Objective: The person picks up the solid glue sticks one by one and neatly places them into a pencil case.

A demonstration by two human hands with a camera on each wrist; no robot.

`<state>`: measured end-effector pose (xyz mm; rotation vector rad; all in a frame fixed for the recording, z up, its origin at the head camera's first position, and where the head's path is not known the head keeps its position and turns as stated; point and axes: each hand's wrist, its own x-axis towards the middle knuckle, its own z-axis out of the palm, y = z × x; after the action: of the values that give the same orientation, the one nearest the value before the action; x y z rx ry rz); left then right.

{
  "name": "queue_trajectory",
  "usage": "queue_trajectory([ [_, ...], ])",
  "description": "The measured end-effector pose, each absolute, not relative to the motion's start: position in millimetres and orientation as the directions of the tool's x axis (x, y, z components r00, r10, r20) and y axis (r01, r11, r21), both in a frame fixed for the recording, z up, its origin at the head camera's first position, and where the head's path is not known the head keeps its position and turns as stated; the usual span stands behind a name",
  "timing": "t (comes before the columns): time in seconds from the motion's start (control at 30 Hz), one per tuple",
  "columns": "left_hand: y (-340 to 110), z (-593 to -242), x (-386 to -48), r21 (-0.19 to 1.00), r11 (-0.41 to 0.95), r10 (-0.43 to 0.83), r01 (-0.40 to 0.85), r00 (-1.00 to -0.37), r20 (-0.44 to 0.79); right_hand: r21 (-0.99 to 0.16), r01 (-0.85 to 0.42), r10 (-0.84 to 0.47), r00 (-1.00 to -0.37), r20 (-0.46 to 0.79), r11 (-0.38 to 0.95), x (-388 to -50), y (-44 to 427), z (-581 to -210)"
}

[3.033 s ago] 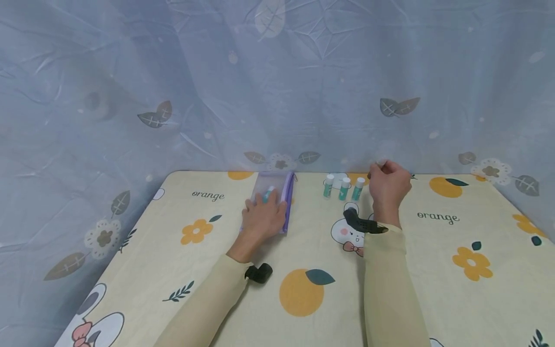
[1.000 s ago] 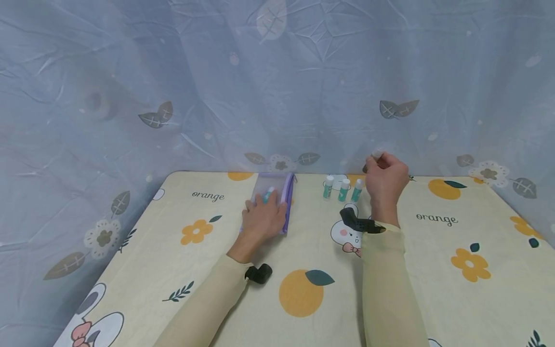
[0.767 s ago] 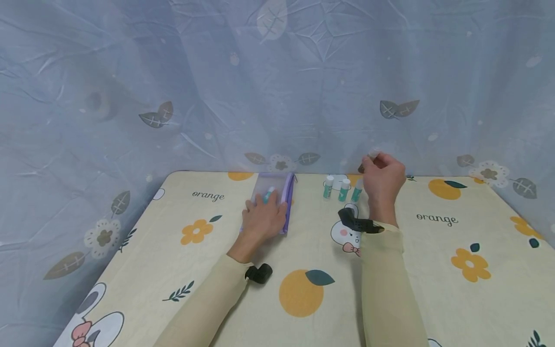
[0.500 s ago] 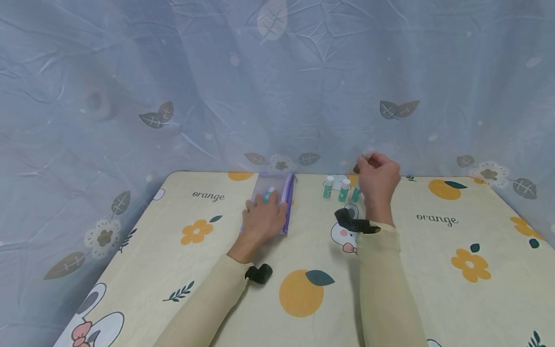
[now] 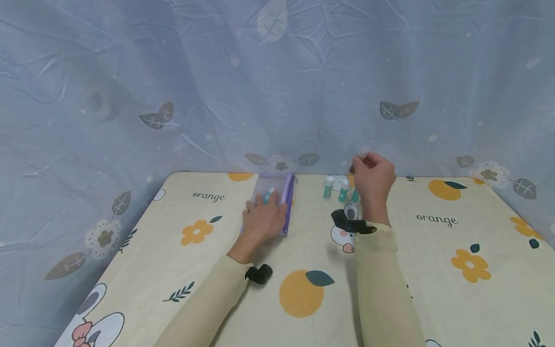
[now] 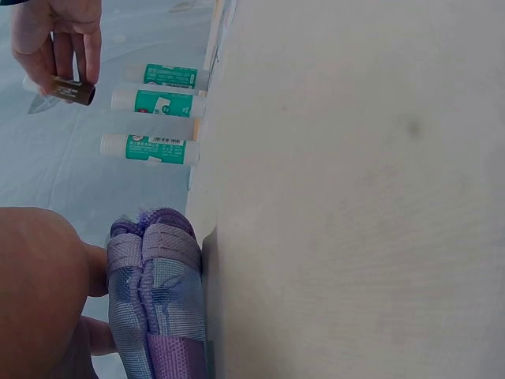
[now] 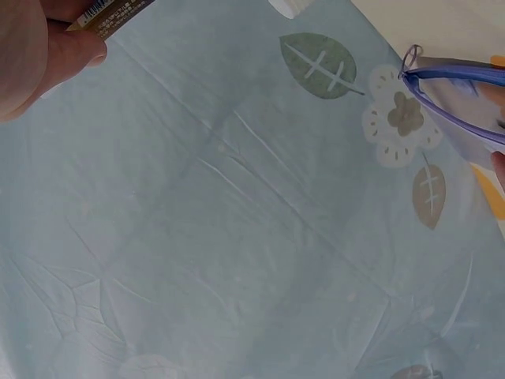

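My left hand point(image 5: 263, 218) rests flat, fingers spread, on a purple-edged mesh zip pouch point(image 5: 262, 182). A teal tube point(image 5: 270, 193) with a white end shows through the mesh just past the fingertips. Up off the table, my right hand point(image 5: 375, 177) pinches a small brown-labelled tube point(image 6: 72, 90) between thumb and fingers; a pale end sticks out, and the fingers hide part of it. Between the hands, three teal-and-white tubes stand upright in a row: a left one point(image 5: 328, 187), a middle one point(image 5: 344, 190) and a right one point(image 5: 355, 194), partly behind my right hand.
A pale yellow cloth point(image 5: 225, 299) printed with oranges and flowers covers the table. Beyond the table's back edge hangs a blue-grey curtain point(image 5: 277, 115) with leaf patterns. A black wrist strap point(image 5: 258, 273) sits on the left sleeve, another strap point(image 5: 353, 224) on the right.
My right hand has risen slightly and moved left with the brown-labelled tube, and now covers part of the rightmost teal tube. My left hand and the pouch have stayed in place.
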<state>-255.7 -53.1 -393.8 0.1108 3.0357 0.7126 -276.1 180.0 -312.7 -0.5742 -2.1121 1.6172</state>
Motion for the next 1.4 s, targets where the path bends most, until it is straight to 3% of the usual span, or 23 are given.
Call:
queue_trajectory([
  [1.4,-52.8,-392.7,-254.5,0.437,0.897,0.076,0.066,-0.997,-0.004,-0.957,0.064,0.551,-0.827,0.108,0.284,-278.6,178.1,-318.3],
])
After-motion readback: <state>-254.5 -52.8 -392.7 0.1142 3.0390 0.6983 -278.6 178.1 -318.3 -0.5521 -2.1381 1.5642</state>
